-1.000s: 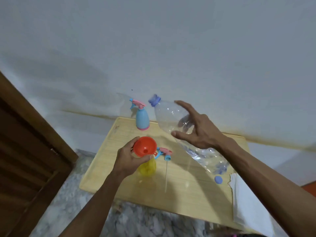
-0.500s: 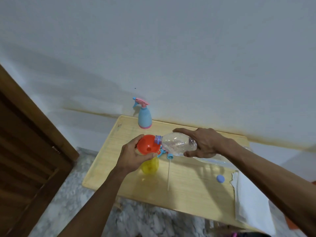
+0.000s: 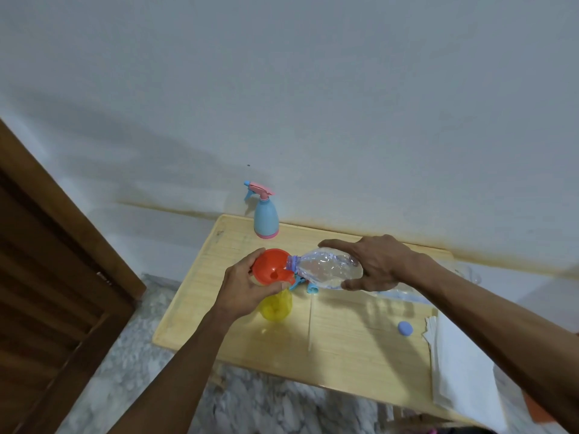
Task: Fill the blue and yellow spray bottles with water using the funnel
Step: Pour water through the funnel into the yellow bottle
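Your left fingers curl round the funnel and the neck under it, thumb at the near rim; your right hand grips the clear bottle, thumb below and fingers over the top. The bottle lies tipped almost flat, its mouth resting in the funnel's right edge. The funnel sits in the yellow bottle, with your left hand steadying it.

You seem to be midway: the blue bottle stands behind the funnel with its sprayer on, so it is probably done, though you cannot see its level. The yellow one is being filled; its sprayer lies just right of the funnel, so capping is left. A blue cap lies well right and nearer you.

No stream shows in the funnel, and the yellow bottle's water level is hard to judge. Your right arm hides the clear bottle's base.
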Demonstrator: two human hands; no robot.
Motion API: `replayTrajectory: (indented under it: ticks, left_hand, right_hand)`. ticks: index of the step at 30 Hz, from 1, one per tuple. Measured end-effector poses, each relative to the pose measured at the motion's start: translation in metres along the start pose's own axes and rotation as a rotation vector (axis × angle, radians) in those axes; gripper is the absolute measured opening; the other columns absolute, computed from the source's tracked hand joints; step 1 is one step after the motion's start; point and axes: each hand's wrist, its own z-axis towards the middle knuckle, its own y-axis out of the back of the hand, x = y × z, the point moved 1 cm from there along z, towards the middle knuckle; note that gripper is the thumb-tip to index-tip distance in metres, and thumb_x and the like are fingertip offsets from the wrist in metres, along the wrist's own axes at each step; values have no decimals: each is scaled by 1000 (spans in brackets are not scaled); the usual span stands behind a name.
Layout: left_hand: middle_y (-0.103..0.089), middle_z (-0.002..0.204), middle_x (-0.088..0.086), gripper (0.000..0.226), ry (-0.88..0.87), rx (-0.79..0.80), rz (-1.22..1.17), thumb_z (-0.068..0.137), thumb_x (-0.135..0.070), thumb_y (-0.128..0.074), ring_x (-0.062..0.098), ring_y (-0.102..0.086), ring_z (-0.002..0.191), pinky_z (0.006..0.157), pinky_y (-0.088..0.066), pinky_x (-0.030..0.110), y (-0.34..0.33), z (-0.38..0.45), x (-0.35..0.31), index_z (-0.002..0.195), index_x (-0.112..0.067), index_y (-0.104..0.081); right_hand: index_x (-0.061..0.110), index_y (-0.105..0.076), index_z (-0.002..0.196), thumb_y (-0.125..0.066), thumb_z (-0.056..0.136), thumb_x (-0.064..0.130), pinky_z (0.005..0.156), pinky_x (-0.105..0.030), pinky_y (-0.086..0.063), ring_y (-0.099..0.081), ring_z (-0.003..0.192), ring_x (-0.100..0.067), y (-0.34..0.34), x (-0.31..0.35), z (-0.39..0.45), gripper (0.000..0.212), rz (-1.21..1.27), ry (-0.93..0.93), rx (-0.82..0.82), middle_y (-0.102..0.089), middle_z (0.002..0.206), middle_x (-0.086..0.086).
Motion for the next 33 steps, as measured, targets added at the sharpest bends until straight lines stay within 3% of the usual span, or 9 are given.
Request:
replayTrajectory:
  ticks: [13, 22, 25, 33]
  left_hand:
    - [-58, 118, -14, 98, 3, 14, 6, 57, -48, -92, 12, -59, 113, 99, -51, 31, 1, -1, -4, 142, -26, -49]
    - [-61, 122, -10, 109, 25, 26, 22, 46, -70, -82, 11, -59, 115, 100, -52, 35, 2, -2, -4, 142, -27, -49]
    - [-62, 120, -11, 108, 32, 24, 12, 46, -69, -83, 10, -60, 114, 100, -52, 35, 2, -2, -3, 141, -28, -50]
    - [-61, 122, -10, 107, 36, 22, 23, 48, -68, -83, 11, -59, 115, 100, -52, 35, 2, -2, -3, 141, -29, -50]
  right_hand:
    - [57, -4, 149, -55, 81, 69, 71, -35, -48, -65, 97, -28, 8, 2, -2, 86, -50, 0, -1, -71, 104, 2]
    - [55, -5, 151, -55, 82, 69, 69, -34, -48, -63, 93, -26, 9, 1, -8, 86, -25, -12, -11, -69, 93, 2]
    - [57, -4, 149, -54, 80, 70, 73, -37, -54, -63, 87, -25, 6, 0, -11, 86, 25, -24, -32, -70, 88, 1]
    - [62, -4, 146, -60, 80, 69, 79, -34, -52, -63, 90, -19, -14, 9, -22, 87, 290, -73, -130, -69, 107, 11]
